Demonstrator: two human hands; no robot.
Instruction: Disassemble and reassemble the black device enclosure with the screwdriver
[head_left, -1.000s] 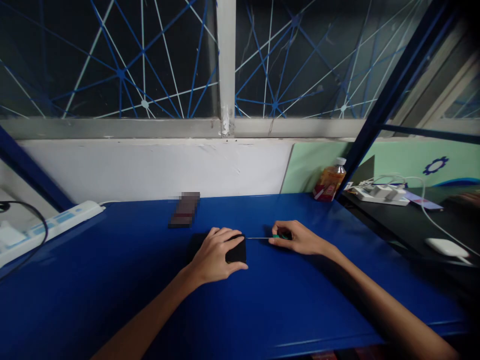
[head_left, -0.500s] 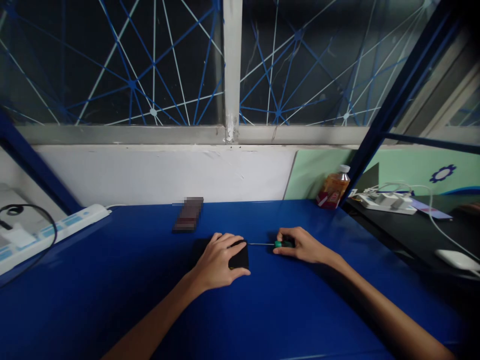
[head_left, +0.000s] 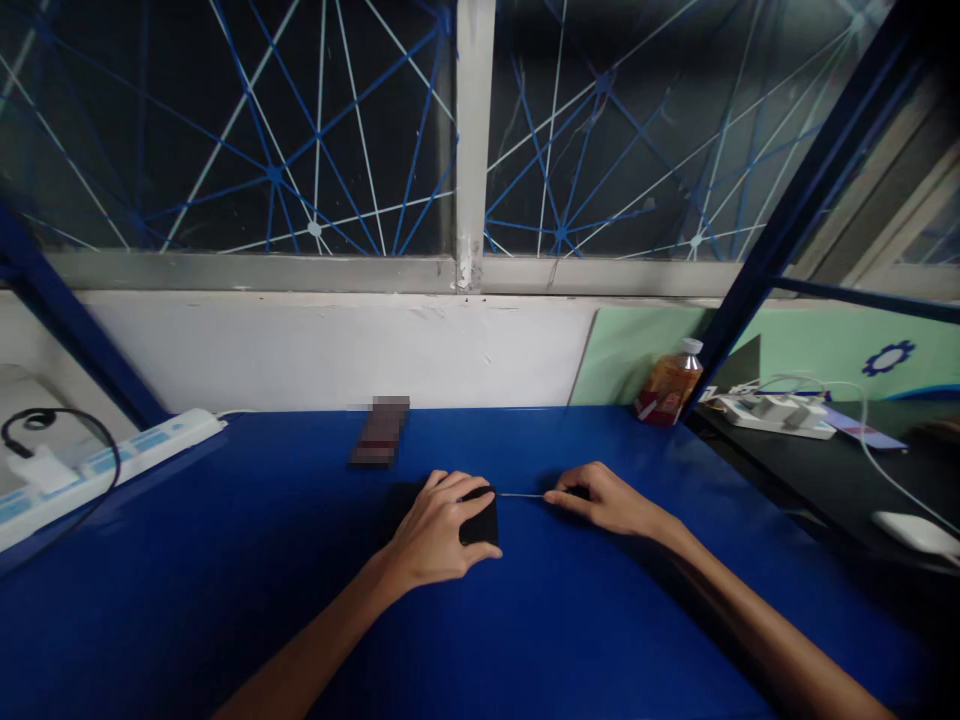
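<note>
One hand, the left (head_left: 439, 535), clasps the black box (head_left: 481, 527) around the middle of the blue table (head_left: 480, 645), well apart from the near edge. The right hand (head_left: 607, 497) pinches a tool (head_left: 523, 495), whose thin shaft reaches to the box's far right corner. Its green part, visible half a second ago, is now covered by fingers; probably the right grip is turning it, while the box stays steady.
</note>
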